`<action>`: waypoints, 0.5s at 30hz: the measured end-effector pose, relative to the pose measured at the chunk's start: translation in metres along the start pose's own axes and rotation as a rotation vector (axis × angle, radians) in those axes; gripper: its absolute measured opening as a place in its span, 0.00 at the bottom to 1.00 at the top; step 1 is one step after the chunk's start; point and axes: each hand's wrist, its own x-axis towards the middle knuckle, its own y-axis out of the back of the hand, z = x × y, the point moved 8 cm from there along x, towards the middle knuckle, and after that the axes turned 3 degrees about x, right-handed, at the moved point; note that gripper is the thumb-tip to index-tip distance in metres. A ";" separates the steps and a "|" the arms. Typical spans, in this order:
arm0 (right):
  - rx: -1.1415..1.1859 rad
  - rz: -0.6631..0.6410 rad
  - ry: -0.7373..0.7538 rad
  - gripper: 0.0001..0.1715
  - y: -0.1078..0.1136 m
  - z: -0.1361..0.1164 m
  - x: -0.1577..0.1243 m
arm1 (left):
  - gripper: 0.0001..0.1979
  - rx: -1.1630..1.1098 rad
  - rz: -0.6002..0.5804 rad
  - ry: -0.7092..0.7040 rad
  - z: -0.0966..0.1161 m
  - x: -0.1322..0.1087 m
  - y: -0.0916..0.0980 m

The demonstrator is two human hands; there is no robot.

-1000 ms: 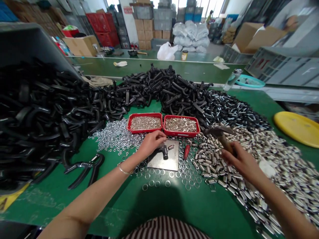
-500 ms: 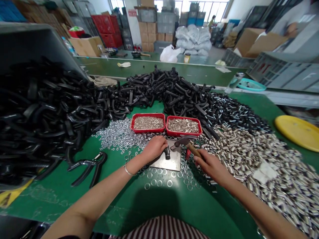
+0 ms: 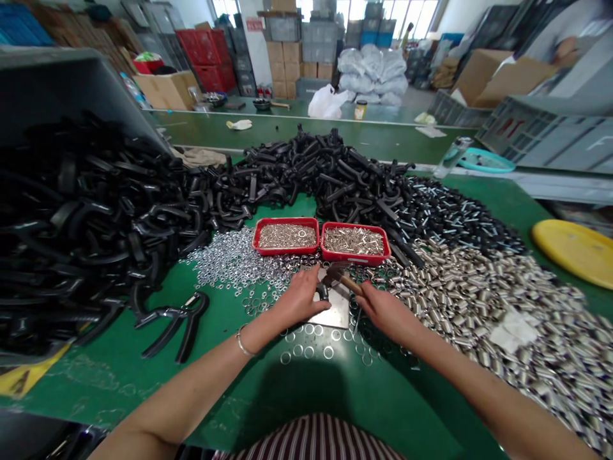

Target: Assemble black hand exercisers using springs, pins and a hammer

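Observation:
My right hand [image 3: 383, 308] is closed round the wooden handle of a hammer [image 3: 352, 283], whose head is over the metal plate [image 3: 339, 309]. At the plate's left side, my left hand [image 3: 302, 297] is closed on a small black part [image 3: 322, 292], with the thumb toward me. The hammer head is beside that part; whether they touch is unclear. Two red trays of small metal pieces, the left tray [image 3: 286, 252] and the right tray [image 3: 357, 259], stand just beyond the plate. Flat rings [image 3: 328, 352] lie on the near side.
Black handles [image 3: 110, 211] are heaped at left and behind the trays. Silver nuts [image 3: 230, 259] lie left; metal sleeves [image 3: 460, 287] cover the right. An assembled hand grip [image 3: 175, 316] rests at left. A yellow lid [image 3: 575, 252] is far right. A person's arm shows at upper right.
The hammer and my right hand have moved left, bringing the head near the black part. My left hand has shifted slightly, and its thumb now reaches across the near side of the part.

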 end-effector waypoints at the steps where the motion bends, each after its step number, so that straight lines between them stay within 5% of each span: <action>1: 0.033 -0.027 -0.034 0.15 -0.004 0.010 0.004 | 0.47 -0.018 -0.001 0.003 0.000 0.000 0.001; 5: 0.083 0.149 0.018 0.19 0.005 0.027 0.003 | 0.42 -0.175 0.060 0.082 0.001 -0.008 0.010; 9: 0.149 0.435 0.182 0.18 0.019 -0.001 -0.016 | 0.35 -0.367 0.295 0.249 0.011 -0.027 0.021; 12: 0.593 0.398 0.123 0.18 -0.002 -0.020 -0.015 | 0.36 -0.275 0.433 0.130 0.039 -0.035 0.026; 15: 1.200 0.325 -0.070 0.21 -0.038 -0.026 -0.009 | 0.36 -0.125 0.383 -0.116 0.070 -0.037 0.017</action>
